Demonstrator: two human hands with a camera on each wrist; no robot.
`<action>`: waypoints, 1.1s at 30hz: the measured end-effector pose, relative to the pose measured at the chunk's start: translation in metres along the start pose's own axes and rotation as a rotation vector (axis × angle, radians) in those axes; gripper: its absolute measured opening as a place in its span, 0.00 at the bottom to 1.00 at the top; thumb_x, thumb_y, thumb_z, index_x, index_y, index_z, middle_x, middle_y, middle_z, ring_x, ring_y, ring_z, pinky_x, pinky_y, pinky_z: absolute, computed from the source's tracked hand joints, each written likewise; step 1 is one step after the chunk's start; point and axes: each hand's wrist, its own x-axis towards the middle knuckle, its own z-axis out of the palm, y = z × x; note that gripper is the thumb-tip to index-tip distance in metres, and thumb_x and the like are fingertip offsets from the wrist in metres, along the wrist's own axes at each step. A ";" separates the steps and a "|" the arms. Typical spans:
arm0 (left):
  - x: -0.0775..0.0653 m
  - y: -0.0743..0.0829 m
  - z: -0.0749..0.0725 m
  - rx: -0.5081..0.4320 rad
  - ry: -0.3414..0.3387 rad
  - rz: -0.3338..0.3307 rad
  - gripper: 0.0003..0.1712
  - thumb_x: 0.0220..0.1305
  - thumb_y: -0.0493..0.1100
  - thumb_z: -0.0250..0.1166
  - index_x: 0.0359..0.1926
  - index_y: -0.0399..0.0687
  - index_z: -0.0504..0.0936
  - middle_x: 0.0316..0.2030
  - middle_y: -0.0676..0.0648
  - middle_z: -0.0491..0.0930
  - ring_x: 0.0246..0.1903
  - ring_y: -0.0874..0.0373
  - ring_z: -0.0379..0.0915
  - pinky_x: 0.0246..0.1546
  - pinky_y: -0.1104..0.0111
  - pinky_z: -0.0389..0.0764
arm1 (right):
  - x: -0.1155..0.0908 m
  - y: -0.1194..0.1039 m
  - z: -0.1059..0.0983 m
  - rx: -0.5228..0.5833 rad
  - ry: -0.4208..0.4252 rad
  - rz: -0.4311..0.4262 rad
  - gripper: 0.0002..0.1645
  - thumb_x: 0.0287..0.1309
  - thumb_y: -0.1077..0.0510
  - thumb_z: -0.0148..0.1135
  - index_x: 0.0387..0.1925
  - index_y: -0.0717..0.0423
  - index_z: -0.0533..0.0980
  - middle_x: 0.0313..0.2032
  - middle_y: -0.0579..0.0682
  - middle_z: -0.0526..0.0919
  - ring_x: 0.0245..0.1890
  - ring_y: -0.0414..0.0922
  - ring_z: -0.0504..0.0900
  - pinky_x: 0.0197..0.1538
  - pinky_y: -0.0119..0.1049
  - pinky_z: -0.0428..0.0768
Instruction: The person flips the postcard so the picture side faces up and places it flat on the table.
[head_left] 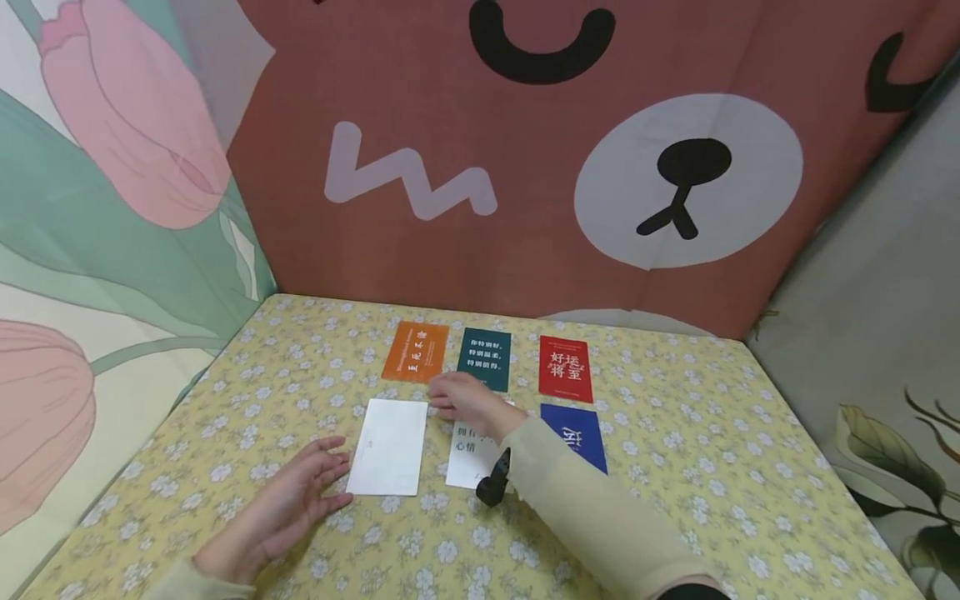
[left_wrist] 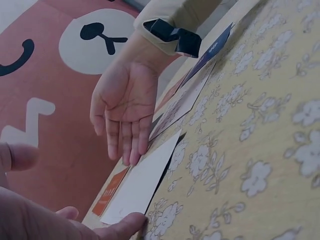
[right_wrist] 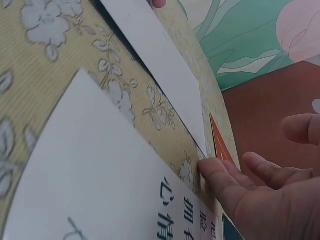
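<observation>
A blank white card (head_left: 387,450) lies on the flowered tablecloth. My left hand (head_left: 292,504) is at its left edge, fingers extended; in the left wrist view a fingertip (left_wrist: 131,223) meets the card's near corner. Close to the card's far right corner is my right hand (head_left: 472,402), its fingers fairly straight and nothing held in them. Beneath that hand and wrist, a white card with black characters (head_left: 463,462) is partly covered. The right wrist view has the right hand (right_wrist: 272,195) low beside both white cards.
Behind the white cards lie an orange card (head_left: 416,350), a dark green card (head_left: 483,358) and a red card (head_left: 566,368). A blue card (head_left: 581,433) is partly hidden by the right sleeve. A bear-print backdrop (head_left: 405,267) rises at the table's far edge.
</observation>
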 end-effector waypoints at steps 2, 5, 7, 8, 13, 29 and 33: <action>0.001 0.000 0.001 -0.031 0.003 0.006 0.37 0.77 0.38 0.45 0.78 0.32 0.40 0.73 0.29 0.46 0.73 0.35 0.45 0.58 0.53 0.75 | 0.001 -0.001 0.002 0.005 -0.009 -0.003 0.27 0.80 0.58 0.49 0.72 0.70 0.64 0.66 0.63 0.71 0.66 0.57 0.73 0.65 0.45 0.75; 0.001 -0.001 0.003 -0.072 0.002 0.006 0.37 0.77 0.37 0.45 0.78 0.33 0.40 0.73 0.29 0.45 0.73 0.35 0.43 0.58 0.54 0.75 | 0.002 -0.002 0.005 0.016 -0.005 0.009 0.28 0.80 0.58 0.49 0.72 0.70 0.64 0.67 0.63 0.71 0.68 0.57 0.71 0.66 0.45 0.75; 0.001 -0.002 0.004 -0.088 -0.001 0.007 0.37 0.76 0.37 0.45 0.78 0.33 0.40 0.73 0.30 0.45 0.73 0.36 0.43 0.57 0.56 0.75 | 0.003 -0.003 0.007 0.017 0.006 0.017 0.28 0.79 0.58 0.50 0.72 0.70 0.65 0.66 0.62 0.72 0.67 0.56 0.72 0.65 0.44 0.75; 0.001 -0.002 0.005 -0.093 0.000 0.007 0.37 0.76 0.37 0.45 0.78 0.33 0.41 0.72 0.31 0.46 0.73 0.37 0.44 0.56 0.57 0.76 | 0.004 -0.003 0.007 0.019 0.015 0.021 0.27 0.79 0.58 0.51 0.71 0.70 0.66 0.64 0.61 0.74 0.65 0.55 0.74 0.64 0.44 0.76; 0.002 -0.003 0.007 -0.063 0.022 0.015 0.36 0.76 0.37 0.46 0.77 0.32 0.42 0.72 0.30 0.46 0.72 0.37 0.45 0.57 0.57 0.74 | 0.008 -0.004 0.007 -0.030 0.031 0.016 0.25 0.78 0.58 0.53 0.67 0.70 0.70 0.56 0.54 0.76 0.52 0.45 0.75 0.60 0.40 0.78; 0.003 -0.003 0.007 -0.036 0.045 0.025 0.35 0.76 0.36 0.45 0.77 0.31 0.43 0.72 0.30 0.47 0.72 0.37 0.46 0.61 0.56 0.70 | 0.008 -0.009 0.009 -0.463 -0.013 -0.065 0.24 0.76 0.51 0.57 0.63 0.62 0.79 0.59 0.54 0.81 0.56 0.50 0.80 0.63 0.49 0.76; 0.003 -0.005 0.008 -0.045 0.056 0.024 0.33 0.76 0.36 0.45 0.76 0.32 0.44 0.70 0.32 0.50 0.70 0.41 0.50 0.60 0.59 0.71 | 0.007 -0.008 0.010 -0.474 0.007 -0.071 0.23 0.76 0.51 0.56 0.63 0.60 0.79 0.60 0.53 0.80 0.58 0.51 0.79 0.63 0.49 0.76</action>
